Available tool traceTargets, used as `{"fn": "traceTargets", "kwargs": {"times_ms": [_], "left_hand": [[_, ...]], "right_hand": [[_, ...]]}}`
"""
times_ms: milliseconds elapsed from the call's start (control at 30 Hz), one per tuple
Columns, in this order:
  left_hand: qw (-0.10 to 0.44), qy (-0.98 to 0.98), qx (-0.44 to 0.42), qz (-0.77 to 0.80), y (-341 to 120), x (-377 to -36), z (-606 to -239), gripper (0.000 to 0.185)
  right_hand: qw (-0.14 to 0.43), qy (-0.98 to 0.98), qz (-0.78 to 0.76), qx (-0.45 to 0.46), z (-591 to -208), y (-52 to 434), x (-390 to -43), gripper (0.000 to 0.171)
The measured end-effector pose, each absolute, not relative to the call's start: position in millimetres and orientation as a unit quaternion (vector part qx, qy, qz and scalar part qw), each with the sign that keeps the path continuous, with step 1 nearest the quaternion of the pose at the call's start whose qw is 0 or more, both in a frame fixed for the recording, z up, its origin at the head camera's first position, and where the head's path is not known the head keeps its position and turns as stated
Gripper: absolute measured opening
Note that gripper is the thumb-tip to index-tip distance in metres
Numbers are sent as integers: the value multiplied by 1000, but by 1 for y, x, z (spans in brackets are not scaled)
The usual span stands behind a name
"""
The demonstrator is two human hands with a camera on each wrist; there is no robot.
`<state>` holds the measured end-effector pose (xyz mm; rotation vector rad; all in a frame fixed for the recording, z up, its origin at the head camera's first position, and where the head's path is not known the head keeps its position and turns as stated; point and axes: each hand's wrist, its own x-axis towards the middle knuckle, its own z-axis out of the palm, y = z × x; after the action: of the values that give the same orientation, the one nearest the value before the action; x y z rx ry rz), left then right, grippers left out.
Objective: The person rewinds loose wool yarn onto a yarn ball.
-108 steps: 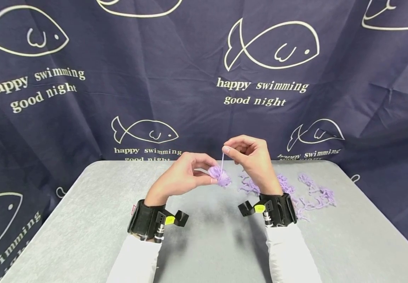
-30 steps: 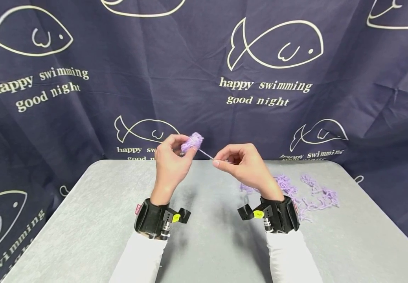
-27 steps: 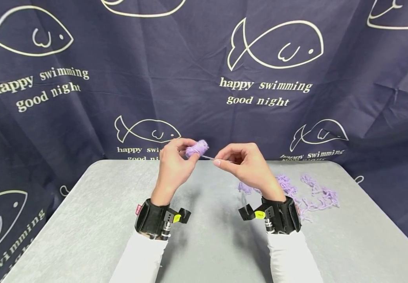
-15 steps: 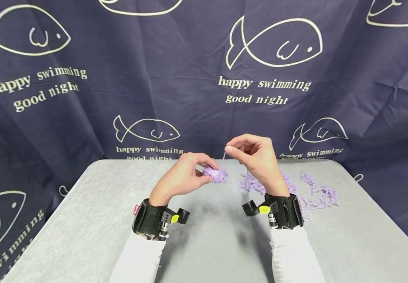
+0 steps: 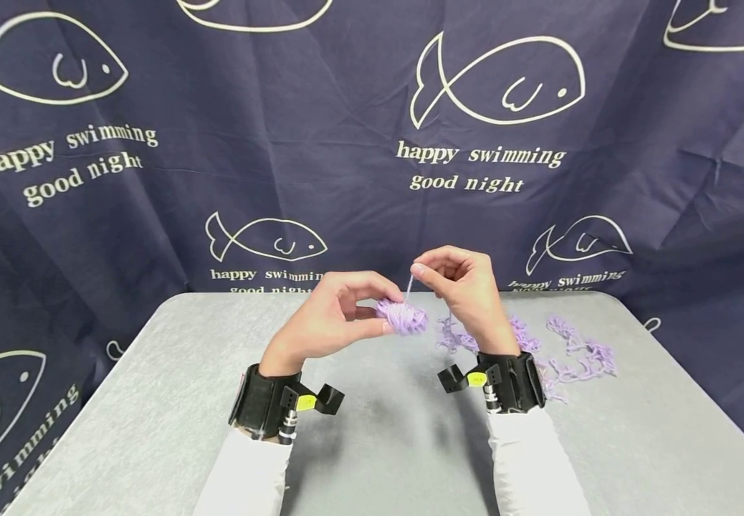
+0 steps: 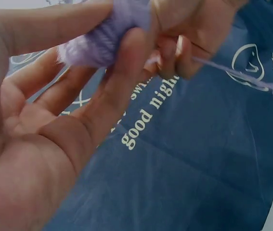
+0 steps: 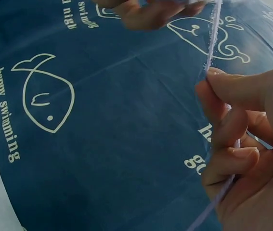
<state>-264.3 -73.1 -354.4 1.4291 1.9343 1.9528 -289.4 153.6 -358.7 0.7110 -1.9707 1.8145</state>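
My left hand (image 5: 327, 319) pinches a small ball of lilac yarn (image 5: 403, 317) between thumb and fingers, held above the table. In the left wrist view the yarn ball (image 6: 105, 41) is cut off by the top edge. Up and to the right, my right hand (image 5: 465, 290) pinches the yarn strand (image 5: 408, 288) that runs taut from the ball. The right wrist view has the strand (image 7: 214, 36) passing between thumb and forefinger, then through the curled lower fingers and out below the right hand (image 7: 247, 130).
Loose, crinkled lilac yarn (image 5: 581, 355) lies spread on the grey table (image 5: 153, 387) at the right, partly behind the right forearm. A dark blue cloth (image 5: 359, 143) with fish drawings hangs behind the table. Both wrists wear black straps with small cameras.
A second ago the ball was higher and further left, with the strand running to the right. The left hand has since turned, bringing the ball right and down; the right hand has risen with the strand.
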Motion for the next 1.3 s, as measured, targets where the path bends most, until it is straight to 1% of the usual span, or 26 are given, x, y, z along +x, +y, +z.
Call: {"fn": "traceTargets", "kwargs": {"times_ms": [133, 233, 400, 500, 700, 867, 967, 1033, 1133, 1300], "left_hand": [[-18, 593, 437, 676, -74, -264, -352, 37], [-67, 582, 408, 700, -73, -264, -350, 37], [-144, 573, 323, 740, -70, -265, -348, 30], [-180, 581, 276, 744, -68, -266, -348, 25], [-255, 661, 216, 672, -66, -269, -352, 21], [-304, 741, 185, 570, -68, -271, -357, 20], [-299, 776, 198, 518, -69, -272, -360, 18], [-278, 794, 215, 496, -69, -272, -361, 17], [-226, 809, 246, 484, -70, -271, -362, 16], [-113, 815, 310, 476, -72, -269, -360, 18]], "right_hand": [[160, -721, 625, 252, -361, 151, -291, 9], [139, -747, 599, 253, -361, 149, -291, 8], [109, -774, 558, 278, -361, 146, -288, 7], [90, -781, 540, 300, -360, 145, -285, 5], [55, -792, 519, 318, -355, 143, -278, 4], [56, -794, 507, 331, -352, 142, -274, 3], [73, -784, 519, 332, -350, 142, -272, 4], [90, -772, 533, 334, -349, 143, -271, 3], [121, -751, 556, 335, -347, 144, -271, 4], [165, -726, 591, 310, -347, 147, -274, 5]]}}
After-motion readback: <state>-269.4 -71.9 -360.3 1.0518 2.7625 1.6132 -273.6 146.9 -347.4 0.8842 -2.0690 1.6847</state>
